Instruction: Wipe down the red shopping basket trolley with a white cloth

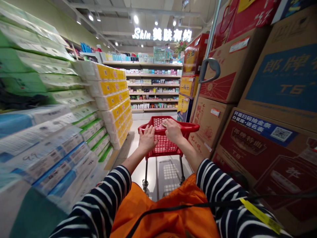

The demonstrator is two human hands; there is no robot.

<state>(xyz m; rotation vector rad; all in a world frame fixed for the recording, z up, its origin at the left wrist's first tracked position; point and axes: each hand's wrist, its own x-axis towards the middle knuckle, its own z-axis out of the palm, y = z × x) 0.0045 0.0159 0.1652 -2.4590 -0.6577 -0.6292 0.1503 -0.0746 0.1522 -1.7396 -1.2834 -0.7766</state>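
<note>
On the red handle [160,132], left fingers [148,131] rest loosely, right fingers [169,124] curl round, half-hidden.

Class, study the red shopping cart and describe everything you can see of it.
The red shopping cart looks plastic, with a basket of small holes and a smooth, thick handle on the near side. Its thin, dark legs end in wheels. It stands upright on the pale floor, between stacked packs on the left and boxes on the right. The left hand and right hand are on its handle; what the basket holds is unclear.
</note>
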